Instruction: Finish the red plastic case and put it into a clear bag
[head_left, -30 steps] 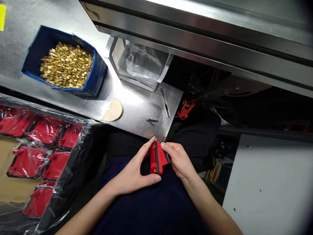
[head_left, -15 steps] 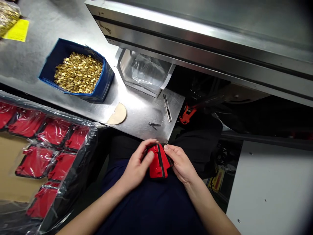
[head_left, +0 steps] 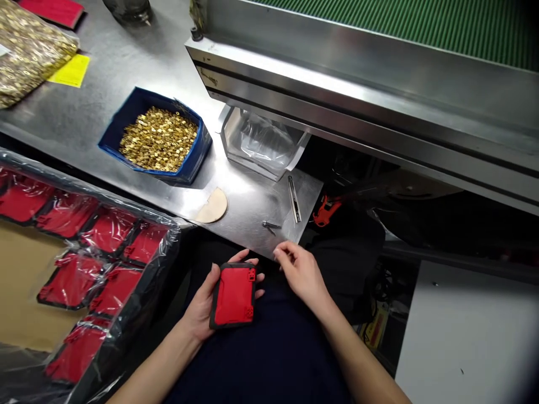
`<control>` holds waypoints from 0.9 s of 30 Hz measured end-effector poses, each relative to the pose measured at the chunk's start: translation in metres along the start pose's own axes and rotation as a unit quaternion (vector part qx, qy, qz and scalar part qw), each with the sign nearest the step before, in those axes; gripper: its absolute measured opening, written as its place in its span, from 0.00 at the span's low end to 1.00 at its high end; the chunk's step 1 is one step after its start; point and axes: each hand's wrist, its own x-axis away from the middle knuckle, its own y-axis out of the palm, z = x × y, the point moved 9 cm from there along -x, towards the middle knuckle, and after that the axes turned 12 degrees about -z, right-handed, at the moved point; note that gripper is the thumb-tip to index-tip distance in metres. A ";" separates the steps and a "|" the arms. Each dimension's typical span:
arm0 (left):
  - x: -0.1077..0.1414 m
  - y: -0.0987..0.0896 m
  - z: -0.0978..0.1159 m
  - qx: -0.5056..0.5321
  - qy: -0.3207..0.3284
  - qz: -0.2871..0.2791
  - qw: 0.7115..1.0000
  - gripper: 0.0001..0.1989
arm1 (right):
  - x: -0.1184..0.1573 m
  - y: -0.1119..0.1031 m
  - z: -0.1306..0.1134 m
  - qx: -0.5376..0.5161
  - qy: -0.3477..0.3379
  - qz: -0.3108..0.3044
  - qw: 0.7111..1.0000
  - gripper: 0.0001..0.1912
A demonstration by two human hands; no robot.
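Observation:
A flat red case with a black edge (head_left: 234,295) lies in my left hand (head_left: 202,306), thumb on one side and fingers wrapped round the other. Two small red latch-like parts show along its right edge. My right hand (head_left: 304,275) is apart from the case, with thumb and forefinger pinched together near the table corner. Whatever may be between those fingertips is too small to make out. Just beyond that hand on the metal table are a small dark metal tool (head_left: 270,225) and a slim utility knife (head_left: 294,200).
A blue bin (head_left: 201,154) of brass-coloured pieces stands on the metal table (head_left: 248,205), near a tan semicircular piece (head_left: 213,206) and a bin with clear bags (head_left: 269,140). Wrapped red cases (head_left: 110,230) fill part of a lined box at left. A conveyor (head_left: 400,22) crosses above.
The case, fanned apart between both hands before, now lies flat and closed in my left hand, further left. My right hand has let go of it. The view has shifted, showing the green conveyor belt.

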 end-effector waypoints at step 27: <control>0.012 -0.025 0.000 -0.019 -0.009 0.085 0.996 0.27 | 0.016 0.025 -0.064 0.207 -0.119 -0.235 0.942 0.13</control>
